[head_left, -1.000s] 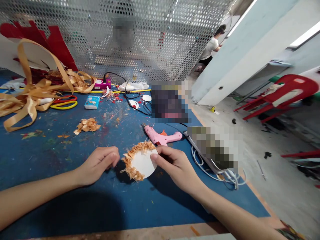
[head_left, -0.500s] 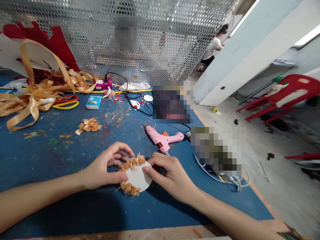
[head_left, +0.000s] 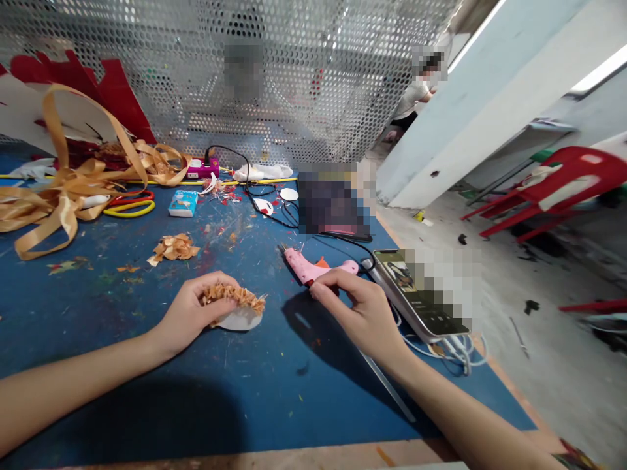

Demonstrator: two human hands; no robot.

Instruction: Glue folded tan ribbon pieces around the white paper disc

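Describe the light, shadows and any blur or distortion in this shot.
Head view: bright, even light, no glare; the right hand casts a dark shadow on the table by the glue gun; a broader shadow lies near the bottom edge; focus is sharp; the mesh screen bows with lens distortion; blocky patches hide part of the phone.

A craft workshop is shown. A paint-flecked blue worktable (head_left: pixel 147 391) is strewn with tan ribbon (head_left: pixel 63 189) at ten o'clock and a pink glue gun (head_left: pixel 300 264) at twelve, and is backed by a perforated metal screen (head_left: pixel 304 78).
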